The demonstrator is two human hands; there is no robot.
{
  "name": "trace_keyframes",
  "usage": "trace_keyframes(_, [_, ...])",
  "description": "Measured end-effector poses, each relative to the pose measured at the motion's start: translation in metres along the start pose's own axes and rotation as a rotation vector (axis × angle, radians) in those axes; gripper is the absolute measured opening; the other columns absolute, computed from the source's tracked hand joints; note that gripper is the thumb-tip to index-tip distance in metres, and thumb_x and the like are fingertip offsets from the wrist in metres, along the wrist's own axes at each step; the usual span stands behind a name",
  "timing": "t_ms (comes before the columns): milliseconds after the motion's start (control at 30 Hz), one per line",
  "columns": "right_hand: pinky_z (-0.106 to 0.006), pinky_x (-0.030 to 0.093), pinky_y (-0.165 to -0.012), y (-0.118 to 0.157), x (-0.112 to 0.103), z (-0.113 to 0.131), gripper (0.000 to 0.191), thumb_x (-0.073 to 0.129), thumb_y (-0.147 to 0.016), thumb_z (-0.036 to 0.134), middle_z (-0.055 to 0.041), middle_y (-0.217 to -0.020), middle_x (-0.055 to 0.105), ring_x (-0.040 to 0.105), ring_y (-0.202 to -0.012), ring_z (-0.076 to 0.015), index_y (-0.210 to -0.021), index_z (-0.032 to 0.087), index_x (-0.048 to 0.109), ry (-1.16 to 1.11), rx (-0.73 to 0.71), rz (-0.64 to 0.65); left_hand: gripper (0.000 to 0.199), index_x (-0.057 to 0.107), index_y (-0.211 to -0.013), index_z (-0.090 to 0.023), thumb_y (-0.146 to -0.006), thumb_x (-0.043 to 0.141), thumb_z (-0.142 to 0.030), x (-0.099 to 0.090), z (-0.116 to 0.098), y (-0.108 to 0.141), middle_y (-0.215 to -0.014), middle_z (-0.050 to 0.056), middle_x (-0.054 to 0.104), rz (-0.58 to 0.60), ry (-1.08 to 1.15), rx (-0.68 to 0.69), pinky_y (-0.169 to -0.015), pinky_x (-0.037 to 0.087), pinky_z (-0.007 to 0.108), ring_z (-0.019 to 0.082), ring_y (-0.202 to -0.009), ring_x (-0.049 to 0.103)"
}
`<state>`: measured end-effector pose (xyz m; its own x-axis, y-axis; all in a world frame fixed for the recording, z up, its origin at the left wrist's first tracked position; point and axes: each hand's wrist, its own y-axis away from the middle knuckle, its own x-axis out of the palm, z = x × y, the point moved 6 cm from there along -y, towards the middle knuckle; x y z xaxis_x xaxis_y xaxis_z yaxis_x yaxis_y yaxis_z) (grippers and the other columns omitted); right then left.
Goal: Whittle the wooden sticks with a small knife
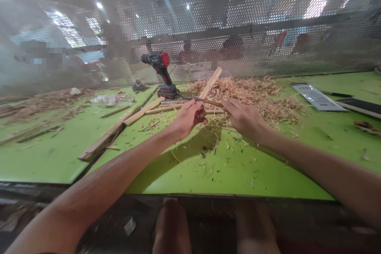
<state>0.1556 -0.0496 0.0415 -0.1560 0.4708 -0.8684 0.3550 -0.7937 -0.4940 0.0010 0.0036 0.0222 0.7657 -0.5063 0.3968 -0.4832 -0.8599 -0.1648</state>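
Note:
A thin dark-and-tan strip (212,102) runs between my two hands above the green table. My left hand (189,118) is closed on its left end, with the fingers curled. At the other end, my right hand (244,120) grips the strip between thumb and fingers. Just beyond the strip, a flat light wooden piece (212,82) leans up at a slant near a heap of wood shavings (256,93). What the strip is made of is too small to tell.
A black-and-red cordless drill (162,72) stands behind my left hand. Long wooden sticks (104,139) lie to the left, near a clear plastic bag (111,99). A flat silvery packet (317,96) and a dark flat object (361,106) lie right. Perforated mesh (208,27) rises behind.

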Motion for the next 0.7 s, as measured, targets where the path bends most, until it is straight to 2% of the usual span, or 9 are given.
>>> trace_keyframes(167, [-0.022,0.034,-0.045,0.0000,-0.0013,0.0007,0.050,0.022,-0.104,0.004,-0.0175,-0.102,0.070,0.045,-0.057,-0.0108,-0.138,-0.002,0.058,0.079,0.009,0.036,0.018,0.050,-0.080,-0.017,-0.098,0.051,-0.015,-0.0006,0.0017,-0.0002,-0.073,-0.003,0.040,-0.004,0.000,-0.010,-0.053,0.046,0.024,0.010,-0.061,0.044])
trace_keyframes(433, [-0.020,0.034,-0.045,0.0015,-0.0004,-0.0013,0.049,0.024,-0.101,-0.002,-0.0208,-0.111,0.069,0.044,-0.056,-0.0091,-0.138,-0.003,0.055,0.171,-0.002,0.095,0.024,0.045,-0.077,-0.019,-0.100,0.048,-0.015,-0.0014,0.0034,-0.0009,-0.069,-0.005,0.037,-0.046,-0.064,-0.025,-0.051,0.043,0.022,0.008,-0.056,0.040])
trace_keyframes(700, [-0.021,0.032,-0.043,0.0003,-0.0015,-0.0055,0.052,0.020,-0.101,-0.001,-0.0210,-0.109,0.070,0.045,-0.054,-0.0095,-0.140,-0.002,0.054,0.199,-0.020,0.099,0.025,0.045,-0.076,-0.019,-0.101,0.051,-0.019,-0.0089,0.0097,-0.0061,-0.068,-0.005,0.037,-0.040,-0.138,-0.017,-0.051,0.044,0.023,0.008,-0.054,0.038])
